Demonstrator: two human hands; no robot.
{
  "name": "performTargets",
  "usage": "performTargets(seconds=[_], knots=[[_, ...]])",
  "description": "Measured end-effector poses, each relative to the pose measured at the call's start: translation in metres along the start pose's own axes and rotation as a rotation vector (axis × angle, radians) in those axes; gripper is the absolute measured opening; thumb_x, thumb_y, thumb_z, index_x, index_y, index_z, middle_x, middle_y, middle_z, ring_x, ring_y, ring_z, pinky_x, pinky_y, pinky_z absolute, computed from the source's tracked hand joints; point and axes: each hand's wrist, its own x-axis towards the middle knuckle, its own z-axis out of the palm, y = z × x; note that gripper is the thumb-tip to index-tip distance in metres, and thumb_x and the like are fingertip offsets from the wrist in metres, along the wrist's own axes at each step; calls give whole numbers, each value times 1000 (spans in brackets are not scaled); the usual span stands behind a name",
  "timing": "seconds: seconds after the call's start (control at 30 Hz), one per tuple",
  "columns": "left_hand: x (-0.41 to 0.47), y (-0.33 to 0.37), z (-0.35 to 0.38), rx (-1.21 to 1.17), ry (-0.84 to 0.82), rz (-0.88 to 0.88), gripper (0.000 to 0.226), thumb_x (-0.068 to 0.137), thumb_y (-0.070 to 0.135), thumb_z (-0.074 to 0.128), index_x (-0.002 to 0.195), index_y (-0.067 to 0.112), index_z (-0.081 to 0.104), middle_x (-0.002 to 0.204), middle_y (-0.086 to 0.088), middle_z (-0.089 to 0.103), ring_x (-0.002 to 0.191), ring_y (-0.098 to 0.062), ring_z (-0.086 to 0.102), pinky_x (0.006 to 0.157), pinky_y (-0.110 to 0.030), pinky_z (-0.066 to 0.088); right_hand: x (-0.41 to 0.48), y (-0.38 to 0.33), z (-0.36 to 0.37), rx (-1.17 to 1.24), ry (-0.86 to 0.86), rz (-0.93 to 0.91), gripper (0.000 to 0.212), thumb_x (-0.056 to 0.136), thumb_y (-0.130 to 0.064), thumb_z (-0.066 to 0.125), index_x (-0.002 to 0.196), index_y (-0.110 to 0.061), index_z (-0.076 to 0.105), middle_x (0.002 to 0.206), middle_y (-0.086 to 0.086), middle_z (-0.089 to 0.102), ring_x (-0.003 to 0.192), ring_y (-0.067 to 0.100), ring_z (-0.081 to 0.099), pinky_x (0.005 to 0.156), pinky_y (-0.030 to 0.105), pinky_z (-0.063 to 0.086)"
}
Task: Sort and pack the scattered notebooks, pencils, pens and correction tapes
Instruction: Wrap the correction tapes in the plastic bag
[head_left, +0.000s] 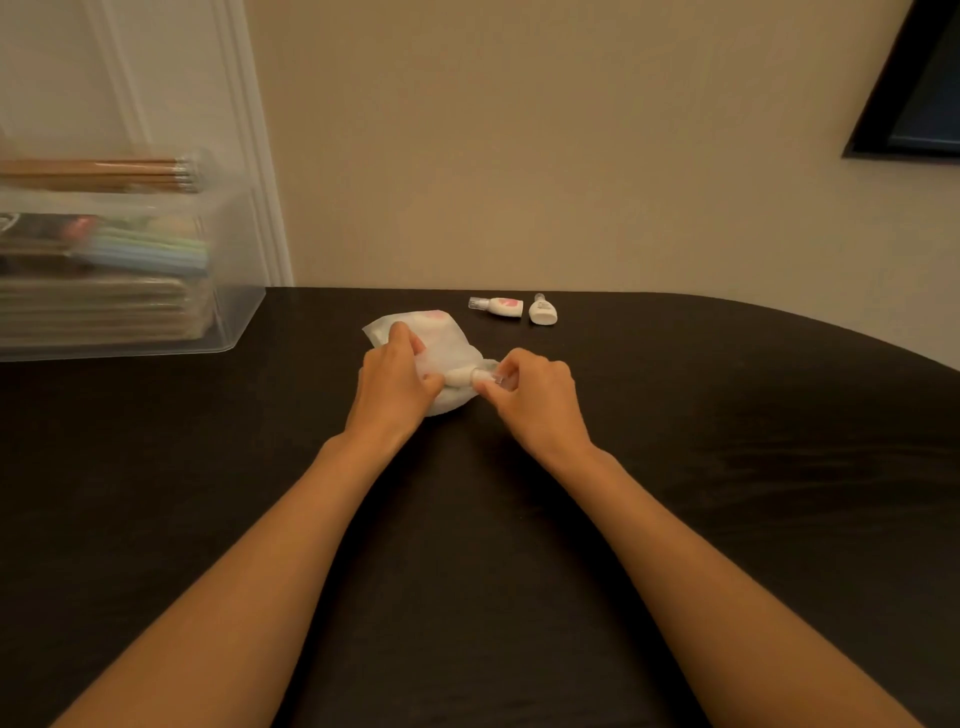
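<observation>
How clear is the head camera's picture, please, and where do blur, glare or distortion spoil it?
Head view: warm, dim light; the bin at left is blurred, its contents smeared; the far edge of the table bows, likely lens distortion; faint sheen on it at right; the left hand gripping the bag and right hand pinching a tape are fairly sharp; the two tapes beyond are soft.

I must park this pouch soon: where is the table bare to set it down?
Bare tabletop lies right of the right hand, out to the curved edge, and between the clear bin and the left hand. Crowded at the far middle: the pouch, the correction tape the right hand pinches, and two loose correction tapes by the wall.
</observation>
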Motion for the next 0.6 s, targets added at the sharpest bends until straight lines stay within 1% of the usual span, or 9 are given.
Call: performTargets(seconds=[0.1, 0.13, 0.2, 0.3, 0.37, 0.43, 0.5, 0.57, 0.6], knots=[[0, 0, 1, 75, 35, -88, 24, 91, 9, 47, 115, 9, 47, 107, -11, 46, 93, -24, 46, 69, -30, 37, 0, -2, 2, -10, -8, -16, 16, 86, -30, 65, 90, -15, 66, 75, -5, 56, 64, 3, 49, 55, 13, 36], [-1, 0, 1, 105, 84, -65, 22, 92, 5, 42, 112, 6, 51, 109, -14, 50, 91, -23, 46, 67, -30, 37, -2, -4, 3, -3, -15, -35, 18, 87, -29, 64, 93, -13, 68, 76, -5, 57, 62, 2, 48, 55, 11, 35], [-1, -3, -2, 104, 198, 14, 20, 90, -2, 39, 96, 3, 58, 99, -15, 57, 80, -18, 45, 62, -29, 38, -4, -10, 6, -12, 6, -70, 19, 89, -28, 61, 94, -11, 69, 77, -4, 57, 60, 2, 46, 54, 10, 33], [-3, -3, -9, 72, 292, 135, 18, 89, -4, 41, 87, 3, 58, 90, -14, 59, 78, -20, 51, 62, -34, 45, -4, -22, 10, -76, 84, -100, 18, 89, -24, 60, 87, -7, 67, 79, 0, 56, 65, 8, 50, 55, 17, 39], [-5, -1, -11, 74, 284, 233, 15, 88, -3, 43, 85, 3, 56, 89, -14, 59, 80, -26, 56, 64, -38, 47, -4, -33, 16, -104, 102, -108, 18, 88, -21, 59, 81, -6, 66, 79, 3, 57, 68, 13, 54, 60, 25, 45], [-8, 0, -11, 42, 233, 324, 10, 87, -2, 48, 82, 1, 58, 88, -15, 59, 78, -26, 56, 65, -39, 47, -3, -41, 23, -91, 138, -100, 19, 88, -21, 59, 76, -8, 65, 73, 2, 58, 65, 13, 55, 58, 26, 45], [-8, -2, -14, 10, 207, 364, 13, 85, -4, 49, 76, 1, 57, 82, -13, 57, 72, -20, 50, 62, -34, 43, 0, -47, 28, -53, 178, -67, 18, 89, -22, 58, 80, -9, 69, 74, 2, 64, 64, 10, 54, 56, 22, 43], [-8, -6, -14, 11, 187, 354, 21, 86, -5, 46, 69, 7, 50, 76, -9, 51, 69, -20, 48, 60, -33, 40, 5, -49, 31, -30, 160, -26, 19, 91, -23, 56, 88, -11, 71, 81, 4, 68, 65, 9, 52, 52, 17, 36], [-8, -9, -13, 16, 168, 331, 23, 87, -3, 45, 68, 9, 47, 76, -7, 49, 69, -21, 49, 59, -33, 41, 6, -48, 33, -42, 136, -18, 20, 92, -24, 55, 91, -13, 71, 84, 5, 69, 68, 11, 54, 52, 18, 35]])
